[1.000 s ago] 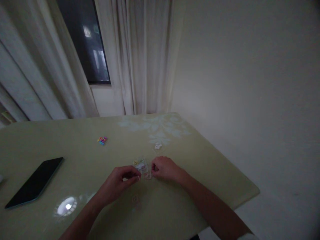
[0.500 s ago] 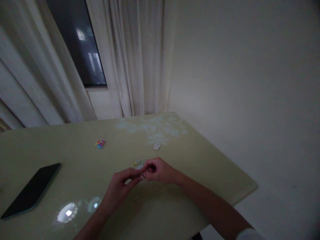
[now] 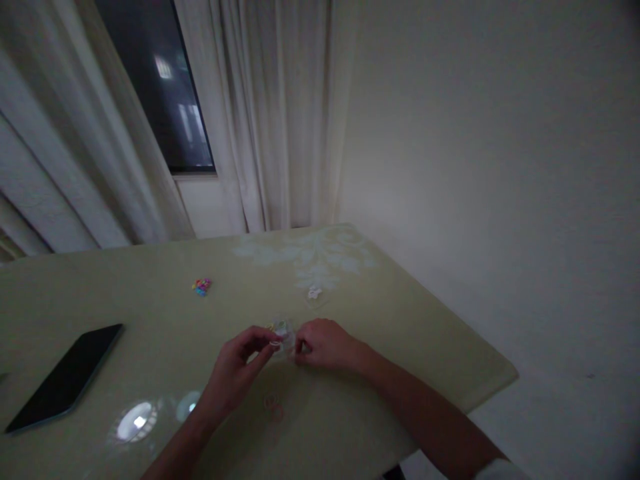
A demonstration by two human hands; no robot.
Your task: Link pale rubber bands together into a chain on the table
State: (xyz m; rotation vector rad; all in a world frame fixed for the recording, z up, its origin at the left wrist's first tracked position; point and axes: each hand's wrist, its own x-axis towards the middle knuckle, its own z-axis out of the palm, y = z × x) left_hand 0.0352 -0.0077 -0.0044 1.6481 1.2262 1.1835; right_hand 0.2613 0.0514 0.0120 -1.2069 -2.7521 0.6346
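Note:
Both my hands meet over the middle of a pale yellow-green table [image 3: 410, 333]. My left hand [image 3: 239, 370] pinches one side of a small clear plastic bag [image 3: 283, 335] that holds tiny pale pieces. My right hand [image 3: 325, 345] is curled closed on the bag's other side, knuckles up. The bag hangs just above the tabletop between the fingertips. What is inside it is too small and dim to name.
A dark phone [image 3: 63, 377] lies face up at the left. A small heap of bright coloured beads [image 3: 201, 287] sits further back, and a little white piece [image 3: 314, 292] lies beyond my hands. A faint pinkish ring [image 3: 273, 405] rests near me. Curtains and a dark window stand behind.
My hands parted slightly, closed together, then drew a little apart again with the bag between them. The view shifted a bit to the right.

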